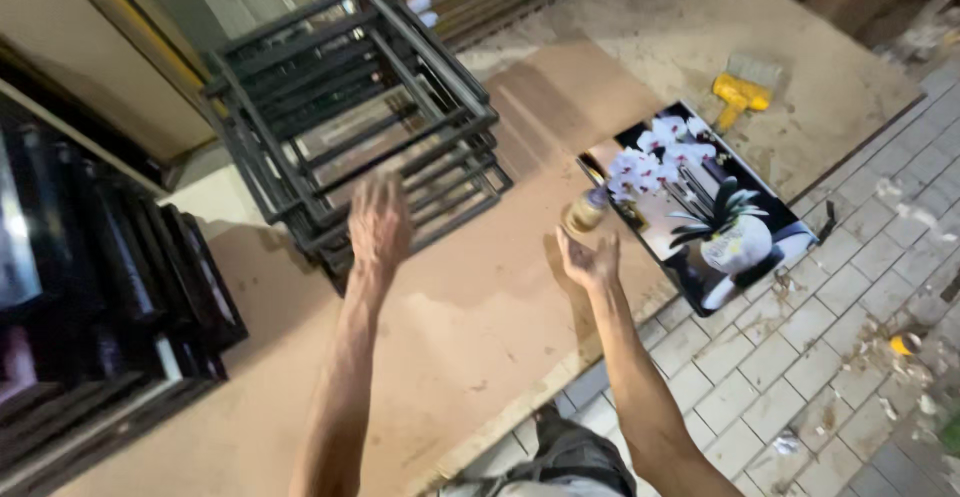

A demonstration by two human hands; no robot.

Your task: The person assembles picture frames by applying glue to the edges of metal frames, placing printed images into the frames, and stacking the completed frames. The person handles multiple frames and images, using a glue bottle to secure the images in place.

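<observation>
My left hand [378, 221] reaches out over the near edge of a stack of black picture frames [352, 117], fingers spread, holding nothing. My right hand [592, 257] is raised palm up beside a small brownish roll or bottle [583, 214]; the object is blurred and sits just above my fingers, so contact is unclear. Right of that hand lies a glossy picture of white flowers in a white vase [705, 202], flat on the brown board table [470, 327].
A yellow-handled tool [738, 97] lies on the far board beyond the picture. More dark frames [100, 287] stand stacked at the left. The table edge runs diagonally in front of me, with a littered paved tile floor [830, 377] to the right.
</observation>
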